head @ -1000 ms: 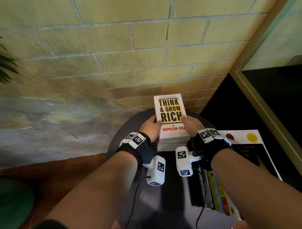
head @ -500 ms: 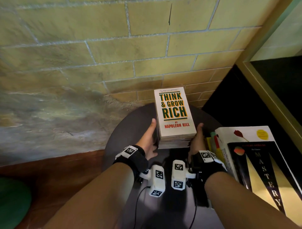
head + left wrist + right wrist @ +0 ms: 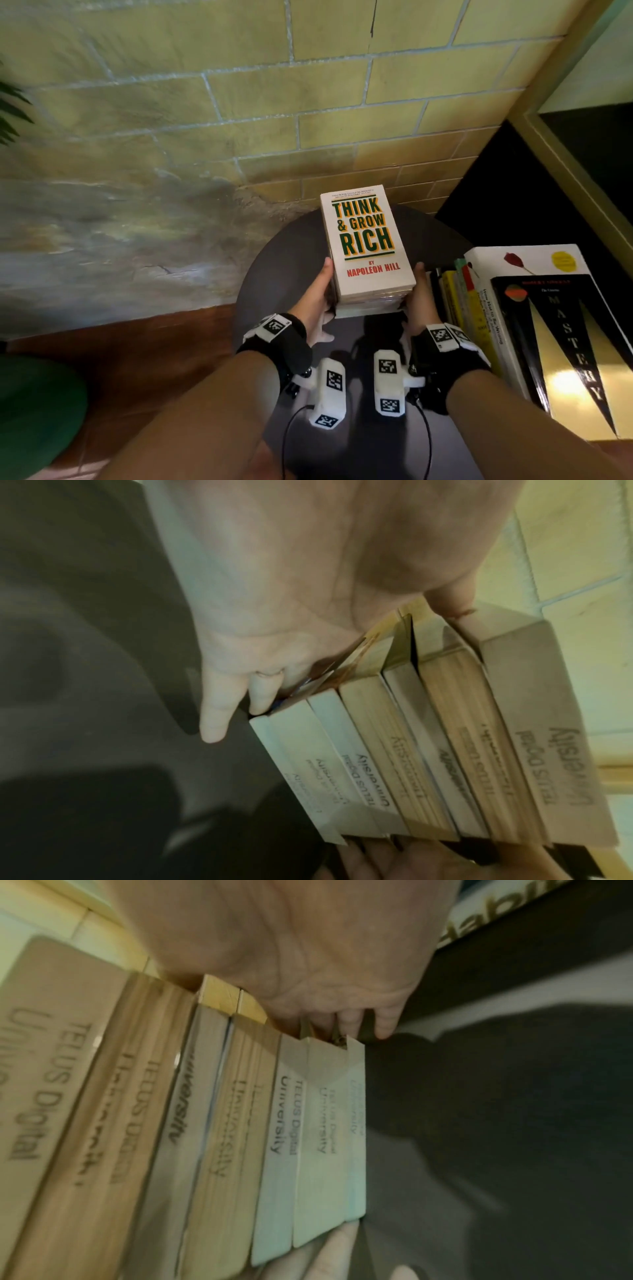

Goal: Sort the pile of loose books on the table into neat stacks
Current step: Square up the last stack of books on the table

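A stack of several paperbacks (image 3: 366, 240), topped by a white "Think & Grow Rich" cover, stands on the round dark table (image 3: 281, 260) near the wall. My left hand (image 3: 318, 298) lies flat against the stack's left side, thumb along the top book. Opposite it, my right hand (image 3: 419, 301) presses the right side. The left wrist view shows my left hand's (image 3: 274, 601) palm on the stack (image 3: 445, 737), fingers reaching down to the bottom book. In the right wrist view the right hand (image 3: 291, 947) mirrors this on the stack (image 3: 171, 1110).
A second pile of larger books, with the black "Mastery" cover (image 3: 565, 342) on top, sits close to my right wrist. The brick wall (image 3: 239, 102) rises just behind the table. Wooden floor (image 3: 137, 359) and a green round object (image 3: 34, 411) lie to the left.
Both hands slid from the top cover down to the sides of the stack. They have stayed pressed there since half a second ago.
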A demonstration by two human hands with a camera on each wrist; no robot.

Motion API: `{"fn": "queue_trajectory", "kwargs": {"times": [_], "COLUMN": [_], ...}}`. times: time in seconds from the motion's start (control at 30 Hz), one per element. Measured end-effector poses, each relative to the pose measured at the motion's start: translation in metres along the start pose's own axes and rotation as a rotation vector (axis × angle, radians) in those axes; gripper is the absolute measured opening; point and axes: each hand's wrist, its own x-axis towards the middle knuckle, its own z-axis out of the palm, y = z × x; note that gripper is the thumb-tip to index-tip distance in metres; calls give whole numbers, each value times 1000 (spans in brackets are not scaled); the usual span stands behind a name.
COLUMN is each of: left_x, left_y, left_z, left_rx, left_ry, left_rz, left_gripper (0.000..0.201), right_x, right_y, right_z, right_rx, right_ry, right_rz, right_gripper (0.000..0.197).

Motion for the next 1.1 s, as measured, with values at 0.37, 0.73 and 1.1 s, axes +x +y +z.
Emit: {"fn": "queue_trajectory", "kwargs": {"times": [0.37, 0.73, 1.1], "left_x": [-48, -68, -77], "left_y": [-59, -80, -53], "left_z": [-1, 10, 34], "left_rx": [-66, -180, -202], "left_ry": [67, 176, 193], "left_rz": [28, 70, 474], "left_gripper": [107, 87, 65], "right_x": [-61, -73, -93], "right_y": [34, 46, 33], "right_z": [1, -17, -10], "right_rx": [-248, -274, -195], "right_ry": [-138, -283, -362], "right_rz": [2, -15, -104], "right_gripper": [44, 57, 52]}}
